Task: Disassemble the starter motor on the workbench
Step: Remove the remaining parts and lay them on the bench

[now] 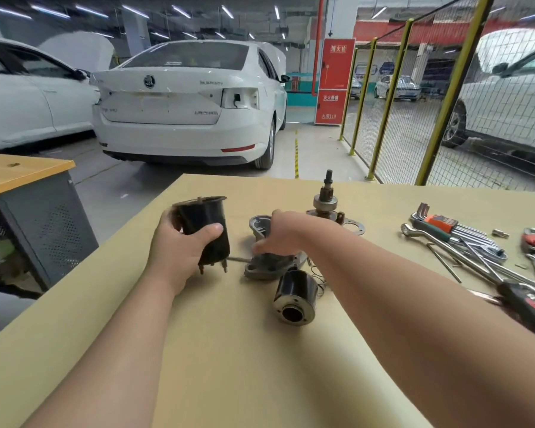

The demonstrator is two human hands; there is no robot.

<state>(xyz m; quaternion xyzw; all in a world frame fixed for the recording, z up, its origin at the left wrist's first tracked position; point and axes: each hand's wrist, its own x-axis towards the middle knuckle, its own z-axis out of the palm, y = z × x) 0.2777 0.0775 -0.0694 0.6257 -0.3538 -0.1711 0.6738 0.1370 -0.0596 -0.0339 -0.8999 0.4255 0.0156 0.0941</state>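
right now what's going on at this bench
A person is taking a starter motor apart on the workbench. The left hand grips the black motor casing. The right hand reaches onto the grey end housing; its fingers are too blurred to show a grip. A black solenoid lies nearby, the pinion shaft stands behind, and hex keys lie at the right.

Red cabinet, upper ctr-right of frame, is showing white Chinese txt: 消火栓 on top panel, 灭火器箱 lower down; bottom line w/ no. is too blurred. White car, upper ctr, is carrying boot-lid lettering, unreadable.
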